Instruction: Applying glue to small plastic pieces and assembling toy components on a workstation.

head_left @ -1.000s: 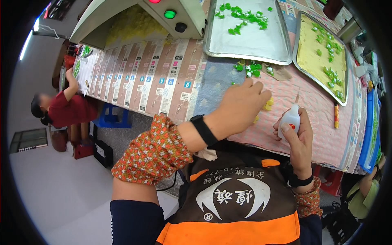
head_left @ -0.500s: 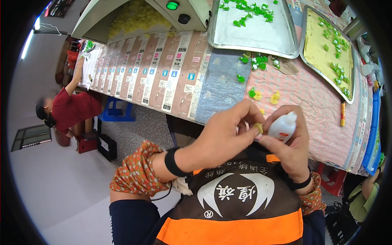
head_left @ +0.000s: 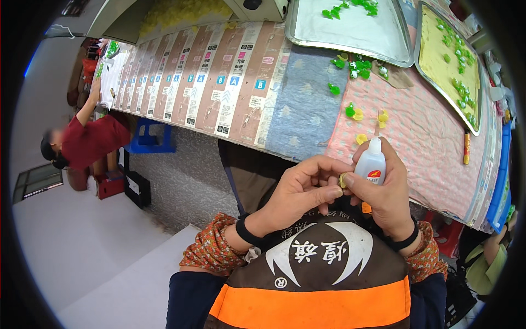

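My left hand [head_left: 296, 192] pinches a small yellow plastic piece [head_left: 343, 181] between its fingertips. My right thumb touches or nearly touches that piece. In my right hand [head_left: 393, 203] is a small white squeeze bottle [head_left: 370, 163], its thin nozzle pointing up and away from me. Both hands are close together above my lap, at the table's near edge. Just beyond them, on the pink cloth, lie a few loose yellow pieces [head_left: 361, 139]. A green piece [head_left: 350, 109] rests beside one of them. Farther back is a cluster of green pieces with white eyes [head_left: 360, 67].
A metal tray [head_left: 307, 43] with a white lining and green pieces stands at the back. Right of it is a yellow-lined tray [head_left: 433, 82]. A glue-stick-like tube [head_left: 466, 148] lies nearby. A machine housing [head_left: 263, 12] stands back left; a person in red [head_left: 93, 140] sits far left.
The squeeze bottle has turned from leaning right to nearly upright. My hands are slightly lower and the left fingers have shifted around the yellow piece. The whole view has tilted a little.
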The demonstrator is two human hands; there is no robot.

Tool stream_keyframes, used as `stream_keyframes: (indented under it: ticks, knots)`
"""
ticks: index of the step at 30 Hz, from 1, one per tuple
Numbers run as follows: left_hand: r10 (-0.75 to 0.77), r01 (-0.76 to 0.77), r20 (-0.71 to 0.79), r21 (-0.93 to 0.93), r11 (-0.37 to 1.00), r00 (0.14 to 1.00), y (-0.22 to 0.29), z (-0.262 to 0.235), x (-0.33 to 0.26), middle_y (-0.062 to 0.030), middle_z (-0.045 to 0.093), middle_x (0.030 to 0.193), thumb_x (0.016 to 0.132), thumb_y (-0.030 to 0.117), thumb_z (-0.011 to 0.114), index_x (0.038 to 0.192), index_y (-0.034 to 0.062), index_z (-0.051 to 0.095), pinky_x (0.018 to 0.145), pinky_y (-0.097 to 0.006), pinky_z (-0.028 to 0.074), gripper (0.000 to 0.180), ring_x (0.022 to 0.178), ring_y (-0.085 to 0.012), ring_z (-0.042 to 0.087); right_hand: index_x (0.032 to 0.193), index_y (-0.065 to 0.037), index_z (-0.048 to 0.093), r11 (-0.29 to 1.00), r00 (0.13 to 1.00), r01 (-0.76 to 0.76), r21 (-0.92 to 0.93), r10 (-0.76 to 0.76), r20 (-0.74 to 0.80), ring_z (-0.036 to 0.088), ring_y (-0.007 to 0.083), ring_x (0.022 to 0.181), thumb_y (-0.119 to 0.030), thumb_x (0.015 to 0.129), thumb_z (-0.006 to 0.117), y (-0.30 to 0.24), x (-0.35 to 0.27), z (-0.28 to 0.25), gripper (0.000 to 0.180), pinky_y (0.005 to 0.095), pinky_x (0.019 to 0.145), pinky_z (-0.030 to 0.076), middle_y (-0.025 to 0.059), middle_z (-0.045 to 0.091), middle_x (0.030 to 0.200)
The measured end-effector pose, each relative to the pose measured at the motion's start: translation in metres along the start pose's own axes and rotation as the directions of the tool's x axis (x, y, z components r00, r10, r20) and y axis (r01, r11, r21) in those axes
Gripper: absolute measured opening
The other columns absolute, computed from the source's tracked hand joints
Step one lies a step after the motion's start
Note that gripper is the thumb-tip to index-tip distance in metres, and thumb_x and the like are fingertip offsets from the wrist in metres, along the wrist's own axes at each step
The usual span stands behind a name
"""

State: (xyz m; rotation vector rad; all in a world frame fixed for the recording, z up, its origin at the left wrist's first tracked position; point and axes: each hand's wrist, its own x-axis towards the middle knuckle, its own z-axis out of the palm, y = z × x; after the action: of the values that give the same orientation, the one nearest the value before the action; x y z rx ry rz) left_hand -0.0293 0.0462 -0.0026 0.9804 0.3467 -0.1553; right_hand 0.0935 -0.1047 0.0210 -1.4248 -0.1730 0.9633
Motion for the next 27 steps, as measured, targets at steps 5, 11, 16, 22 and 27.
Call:
stream_keyframes:
  ticks: [5, 11, 16, 22, 27]
  knots:
    - [0.076, -0.076, 0.012, 0.011, 0.997, 0.997, -0.008, -0.004, 0.004, -0.0039, 0.061, 0.102, 0.097, 0.007, 0.064, 0.128, 0.0005, 0.055, 0.067, -0.02, 0.054, 0.034, 0.087, -0.0065, 0.06, 0.105, -0.006, 0.051, 0.999, 0.999, 0.029, -0.021, -0.03, -0.041, 0.059, 0.0043, 0.067, -0.013, 0.085, 0.078, 0.0, -0.003, 0.006, 0.034, 0.0193, 0.05, 0.048, 0.0004, 0.061, 0.084]
    - [0.123, -0.123, 0.002, -0.02, 0.992, 0.992, -0.013, -0.014, 0.005, -0.0079, 0.063, 0.111, 0.098, 0.008, 0.063, 0.129, -0.0001, 0.055, 0.074, -0.025, 0.058, 0.033, 0.093, -0.0103, 0.063, 0.111, -0.004, 0.051, 0.999, 1.0, 0.027, 0.019, -0.027, -0.007, 0.062, 0.0071, 0.077, -0.009, 0.089, 0.072, -0.003, -0.006, -0.001, 0.031, 0.0235, 0.064, 0.051, 0.0039, 0.063, 0.091]
    - [0.136, -0.135, 0.005, -0.031, 0.99, 0.991, -0.015, -0.02, 0.007, -0.0109, 0.064, 0.114, 0.099, 0.008, 0.061, 0.13, -0.0005, 0.054, 0.082, -0.031, 0.06, 0.033, 0.097, -0.0139, 0.066, 0.121, 0.0, 0.053, 0.918, 0.965, 0.261, -0.298, -0.246, 0.087, 0.063, 0.0127, 0.089, -0.004, 0.089, 0.068, 0.001, -0.023, -0.032, 0.036, 0.0295, 0.08, 0.051, 0.0099, 0.065, 0.101]
    - [0.123, -0.12, 0.035, -0.07, 0.99, 0.992, -0.024, -0.023, 0.01, -0.0147, 0.065, 0.116, 0.1, 0.01, 0.061, 0.13, -0.0009, 0.054, 0.086, -0.034, 0.06, 0.033, 0.1, -0.0158, 0.067, 0.117, 0.004, 0.062, 0.776, 0.876, 0.459, -0.433, -0.477, 0.073, 0.066, 0.0177, 0.085, -0.01, 0.078, 0.079, -0.003, -0.045, -0.043, 0.044, 0.0303, 0.075, 0.052, 0.016, 0.067, 0.104]
    - [0.123, -0.119, 0.062, -0.06, 0.991, 0.991, -0.026, -0.021, 0.011, -0.0156, 0.067, 0.115, 0.1, 0.011, 0.06, 0.13, -0.0024, 0.054, 0.087, -0.034, 0.06, 0.033, 0.099, -0.0173, 0.068, 0.104, 0.002, 0.063, 0.603, 0.757, 0.641, -0.476, -0.599, 0.261, 0.061, 0.0243, 0.056, -0.009, 0.073, 0.082, -0.008, -0.042, -0.045, 0.038, 0.0334, 0.051, 0.045, 0.012, 0.065, 0.076]
